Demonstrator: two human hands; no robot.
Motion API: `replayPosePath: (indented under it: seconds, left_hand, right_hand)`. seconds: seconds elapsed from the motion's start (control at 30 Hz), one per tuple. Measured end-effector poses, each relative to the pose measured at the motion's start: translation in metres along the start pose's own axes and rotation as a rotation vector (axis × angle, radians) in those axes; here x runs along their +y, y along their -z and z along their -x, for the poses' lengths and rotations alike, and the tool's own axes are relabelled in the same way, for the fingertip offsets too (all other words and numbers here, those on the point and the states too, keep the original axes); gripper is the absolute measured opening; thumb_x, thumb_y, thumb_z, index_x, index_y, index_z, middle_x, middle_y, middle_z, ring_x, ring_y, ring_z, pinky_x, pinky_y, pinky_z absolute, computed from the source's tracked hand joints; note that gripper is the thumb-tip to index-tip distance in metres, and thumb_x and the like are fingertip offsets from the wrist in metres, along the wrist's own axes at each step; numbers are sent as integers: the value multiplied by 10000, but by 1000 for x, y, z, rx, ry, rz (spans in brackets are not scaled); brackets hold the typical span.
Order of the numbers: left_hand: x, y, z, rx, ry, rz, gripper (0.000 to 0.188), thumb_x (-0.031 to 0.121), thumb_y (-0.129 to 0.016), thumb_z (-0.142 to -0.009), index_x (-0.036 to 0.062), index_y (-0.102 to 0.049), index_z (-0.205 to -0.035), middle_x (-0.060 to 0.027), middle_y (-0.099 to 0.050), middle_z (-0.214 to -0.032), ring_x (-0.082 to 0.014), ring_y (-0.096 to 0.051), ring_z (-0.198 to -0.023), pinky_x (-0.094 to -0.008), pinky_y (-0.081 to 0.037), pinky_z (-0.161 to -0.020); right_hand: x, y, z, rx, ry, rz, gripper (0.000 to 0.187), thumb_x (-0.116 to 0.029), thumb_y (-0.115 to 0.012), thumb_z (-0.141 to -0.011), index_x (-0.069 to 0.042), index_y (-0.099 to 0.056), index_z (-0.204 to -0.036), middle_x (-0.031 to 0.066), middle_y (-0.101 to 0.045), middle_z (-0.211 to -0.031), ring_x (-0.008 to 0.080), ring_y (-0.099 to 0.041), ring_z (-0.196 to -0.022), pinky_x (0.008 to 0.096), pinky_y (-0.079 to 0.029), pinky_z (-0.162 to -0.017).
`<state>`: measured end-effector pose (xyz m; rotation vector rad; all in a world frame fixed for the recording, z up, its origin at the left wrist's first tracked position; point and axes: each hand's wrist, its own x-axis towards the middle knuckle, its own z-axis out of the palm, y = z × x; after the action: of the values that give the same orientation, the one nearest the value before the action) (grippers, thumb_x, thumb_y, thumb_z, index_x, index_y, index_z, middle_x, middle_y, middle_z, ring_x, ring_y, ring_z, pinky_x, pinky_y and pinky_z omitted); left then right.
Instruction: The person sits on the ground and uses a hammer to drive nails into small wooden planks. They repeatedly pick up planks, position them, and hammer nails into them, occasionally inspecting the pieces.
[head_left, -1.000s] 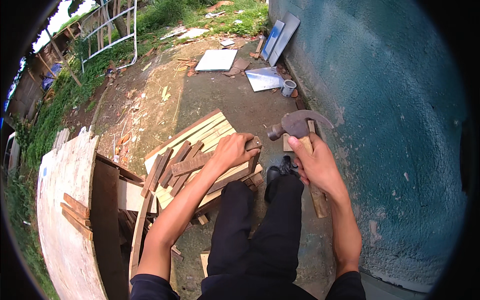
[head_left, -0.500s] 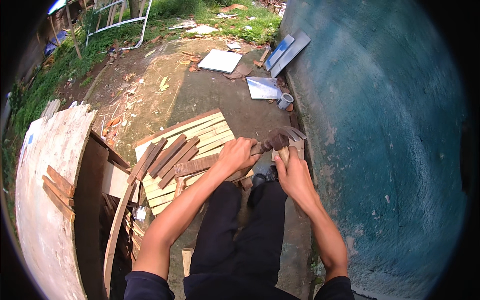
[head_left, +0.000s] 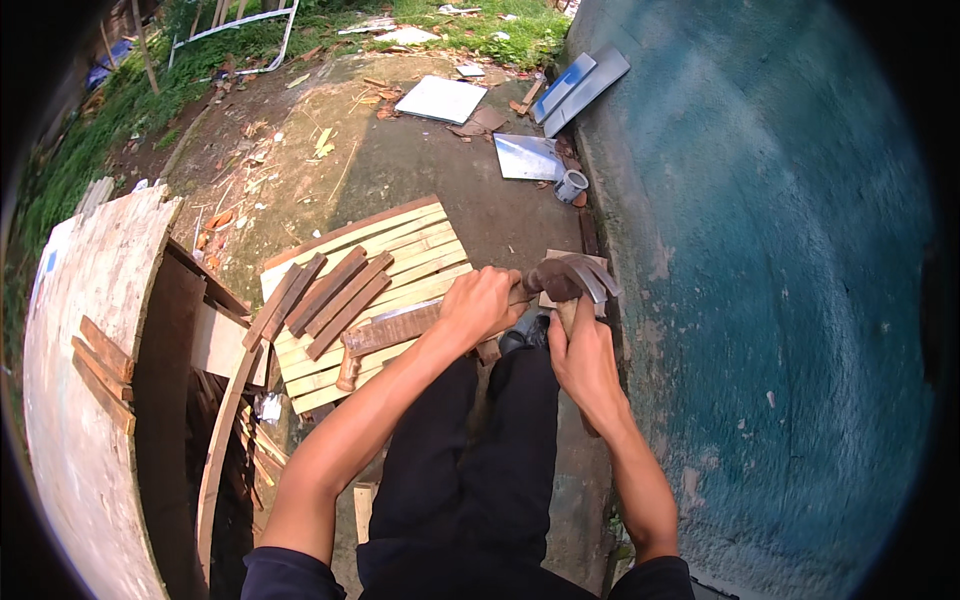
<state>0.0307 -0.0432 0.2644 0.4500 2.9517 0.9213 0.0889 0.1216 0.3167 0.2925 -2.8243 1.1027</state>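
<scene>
Hammer [head_left: 572, 280] and wood strip [head_left: 400, 325] took up the middle of the head view, but much of both was covered. The right hand [head_left: 585, 355] was clenched around the hammer's wooden handle, so only a short length of handle showed above the fist and a stub below the wrist; the dark steel head with its claw sat just above the knuckles, over a small pale board [head_left: 578, 262] by the wall. The left hand [head_left: 483, 303] was closed on the near end of the dark strip, hiding that end and whatever lay under the hammer's face, so contact between head and wood could not be made out. The strip ran left across the slatted panel [head_left: 390, 245] of pale wood, on which several more dark strips [head_left: 335, 292] lay side by side. The person's dark trousers [head_left: 490, 460] covered the ground below, with one black shoe [head_left: 525, 335] partly visible between the hands. At left a round wooden disc [head_left: 90, 380] was cut off by the rim. Flat sheets [head_left: 530, 155] and a small cup [head_left: 571, 186] lay farther off beside the teal wall [head_left: 760, 300].
</scene>
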Motion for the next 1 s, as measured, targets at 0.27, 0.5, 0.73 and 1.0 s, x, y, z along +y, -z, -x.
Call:
replayPosePath:
  seconds: [0.27,0.5,0.73,1.0]
  left_hand:
    - [-5,0,0,42,-19,10,413,288,-762,-761,17,-706,-1068,-245,-698,-885,-399,-680,-890,-458,-544,-804]
    - [-7,-2,0,-7,-15,11,431,295,-753,-771,23,-705,-1102,-262,-696,-928,-402,-674,-933,-465,-539,-829]
    - [-4,-1,-3,-38,-6,17,432,300,-761,-770,16,-709,-1091,-270,-692,-909,-413,-672,-918,-465,-538,-820]
    - [-9,-6,-1,98,-113,7,376,252,-767,-746,13,-710,-1030,-238,-690,-801,-401,-691,-813,-458,-559,-732]
  right_hand:
    - [-3,3,4,211,68,8,302,-77,-577,-924,139,-484,-1113,348,-605,-762,509,-624,-751,527,-483,-602]
    - [-2,-1,5,124,-48,27,310,-113,-559,-928,85,-491,-1156,341,-616,-789,533,-610,-783,530,-481,-638]
    - [1,-9,5,-57,-23,76,360,-41,-554,-890,120,-441,-1192,355,-594,-743,528,-611,-742,538,-480,-611]
    - [11,-10,10,137,-10,49,335,-94,-568,-899,96,-464,-1156,352,-615,-791,529,-619,-798,537,-486,-653]
